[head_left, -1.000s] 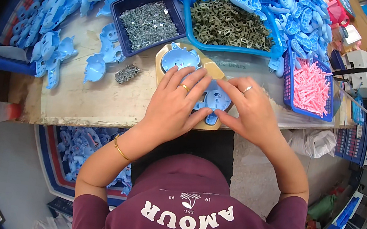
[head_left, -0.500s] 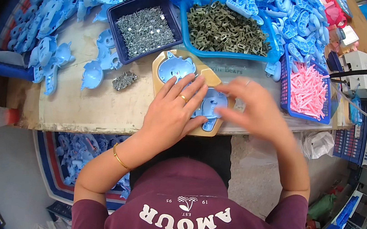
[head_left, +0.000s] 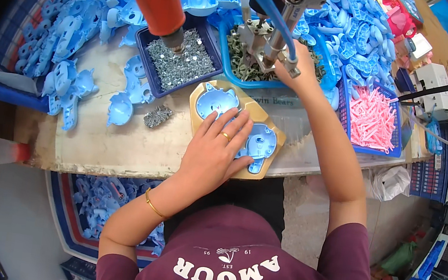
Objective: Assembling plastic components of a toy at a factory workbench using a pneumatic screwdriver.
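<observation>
Single wide fisheye view from the wearer's head, steeply downward, close above the workbench [head_left: 122,152]

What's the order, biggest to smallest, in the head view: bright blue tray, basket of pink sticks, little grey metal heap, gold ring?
1. Bright blue tray, though partly hidden
2. Basket of pink sticks
3. Little grey metal heap
4. Gold ring

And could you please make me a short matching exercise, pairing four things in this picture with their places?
1. Left hand
2. Right hand
3. Pink pieces
4. Small metal heap

A. At the bright-blue tray
B. On the bench, left of the tan holder
C. Over the blue plastic in the tan holder
D. Inside the basket

Pairs: 1-C, 2-A, 3-D, 4-B
</observation>
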`<state>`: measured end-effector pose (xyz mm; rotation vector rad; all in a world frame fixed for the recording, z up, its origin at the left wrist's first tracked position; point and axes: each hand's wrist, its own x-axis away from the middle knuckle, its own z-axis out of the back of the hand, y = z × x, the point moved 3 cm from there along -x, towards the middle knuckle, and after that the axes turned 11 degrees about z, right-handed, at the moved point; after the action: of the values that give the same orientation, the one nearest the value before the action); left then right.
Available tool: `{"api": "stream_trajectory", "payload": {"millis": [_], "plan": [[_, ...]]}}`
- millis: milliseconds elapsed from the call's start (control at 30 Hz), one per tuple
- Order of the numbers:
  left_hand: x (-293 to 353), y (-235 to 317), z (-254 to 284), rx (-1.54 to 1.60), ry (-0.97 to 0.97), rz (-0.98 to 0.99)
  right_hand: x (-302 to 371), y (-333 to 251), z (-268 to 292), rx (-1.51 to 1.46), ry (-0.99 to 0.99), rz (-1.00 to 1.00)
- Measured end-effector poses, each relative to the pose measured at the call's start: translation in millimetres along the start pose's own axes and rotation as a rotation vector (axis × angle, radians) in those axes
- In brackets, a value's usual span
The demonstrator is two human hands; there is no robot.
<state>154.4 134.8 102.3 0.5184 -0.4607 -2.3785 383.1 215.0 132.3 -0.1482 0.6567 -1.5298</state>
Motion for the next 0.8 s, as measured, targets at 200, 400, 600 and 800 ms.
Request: {"api": "stream_trajectory", "payload": {"millis": [200,400,600,800], "plan": [[-10.0,-3.0,11.6,0.013,0.001,-0.048,4.6,39.9,11.0,-0.678,-0.086,-0.157],[-38.9,-1.8,28.9,0.192,0.149,-0.076,37.1,1.4,37.0,-0.653,-0.165,0.044],[-46.9,-5.0,17.5,0.708,-0.116,0.347,85.6,-45.4,43.9,-0.631,-0.223,0.146],[-27.8,-19.6,17.3,0.919,-0.127,0.445,112.9,113.4,120.8,0.16,0.227,-0.137]]}}
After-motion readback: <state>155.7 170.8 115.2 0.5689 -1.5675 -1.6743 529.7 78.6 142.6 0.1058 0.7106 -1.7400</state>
